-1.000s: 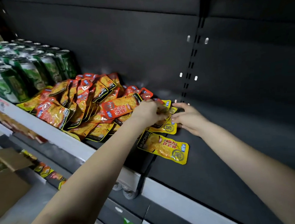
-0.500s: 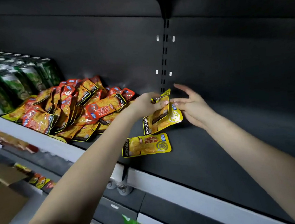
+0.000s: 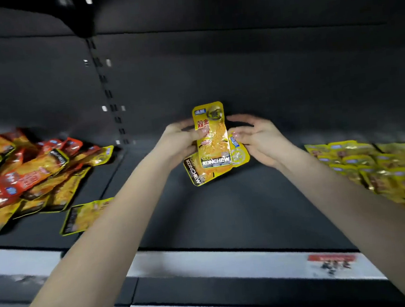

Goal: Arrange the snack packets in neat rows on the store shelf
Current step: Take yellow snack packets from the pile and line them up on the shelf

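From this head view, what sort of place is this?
Probably a shop: a slotted shelving upright, a red label on the shelf edge, many identical yellow packets at right.

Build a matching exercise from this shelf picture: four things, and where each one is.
Things
1. held yellow packets
2. red-orange heap
3. lone flat yellow packet
4. yellow rows

Places
A. far right of the shelf
B. between left hand and right hand
C. left end
D. near the front edge, beside the heap

Pairs: 1-B, 2-C, 3-D, 4-A.

Bare shelf [image 3: 226, 212] lies between the red-orange pile [image 3: 27, 178] and yellow rows [image 3: 381, 167].
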